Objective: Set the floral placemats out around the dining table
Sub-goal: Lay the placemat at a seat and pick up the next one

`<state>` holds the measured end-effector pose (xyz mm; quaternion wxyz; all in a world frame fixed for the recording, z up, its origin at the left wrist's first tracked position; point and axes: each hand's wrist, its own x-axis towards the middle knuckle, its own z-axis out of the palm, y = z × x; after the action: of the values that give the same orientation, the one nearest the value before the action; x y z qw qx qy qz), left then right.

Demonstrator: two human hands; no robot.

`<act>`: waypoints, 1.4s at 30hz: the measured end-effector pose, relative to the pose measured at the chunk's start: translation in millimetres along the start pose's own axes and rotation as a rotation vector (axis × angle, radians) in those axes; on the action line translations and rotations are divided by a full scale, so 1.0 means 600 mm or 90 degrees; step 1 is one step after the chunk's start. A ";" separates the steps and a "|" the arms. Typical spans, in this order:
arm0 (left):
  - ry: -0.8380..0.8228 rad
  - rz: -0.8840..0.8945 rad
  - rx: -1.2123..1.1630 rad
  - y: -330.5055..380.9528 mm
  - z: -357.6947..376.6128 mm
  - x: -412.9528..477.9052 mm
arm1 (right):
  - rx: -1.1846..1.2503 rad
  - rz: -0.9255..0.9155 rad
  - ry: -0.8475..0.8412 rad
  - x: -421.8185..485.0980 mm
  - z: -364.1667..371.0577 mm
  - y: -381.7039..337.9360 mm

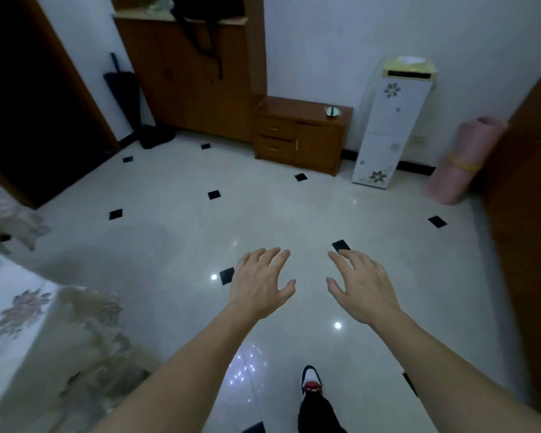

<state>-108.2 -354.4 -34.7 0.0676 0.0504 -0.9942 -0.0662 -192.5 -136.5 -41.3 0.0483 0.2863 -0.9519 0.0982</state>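
Observation:
My left hand (260,282) and my right hand (361,289) are stretched out in front of me over the tiled floor, palms down, fingers spread, holding nothing. At the lower left, a corner of the dining table (60,332) shows, draped in a pale cloth with a floral pattern. On its top near the left edge lies a white surface with a floral print (19,310), possibly a placemat; I cannot tell for sure. Neither hand touches the table.
Ahead stand a tall wooden cabinet (188,76), a low wooden drawer unit (300,134), a white floral narrow cabinet (388,126) and a rolled pink mat (463,160). A dark doorway (28,98) is at left, a wooden door (528,214) at right. My shoe (311,381) is on the glossy floor.

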 end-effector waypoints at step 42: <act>0.137 -0.606 0.102 -0.982 -0.120 0.206 | 0.082 -0.604 -0.147 0.941 0.268 -0.850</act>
<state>-166.1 -957.7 -29.7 0.1281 0.5107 -0.8501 -0.0076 -385.1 -890.1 -33.1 -0.0362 0.6994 -0.7079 0.0918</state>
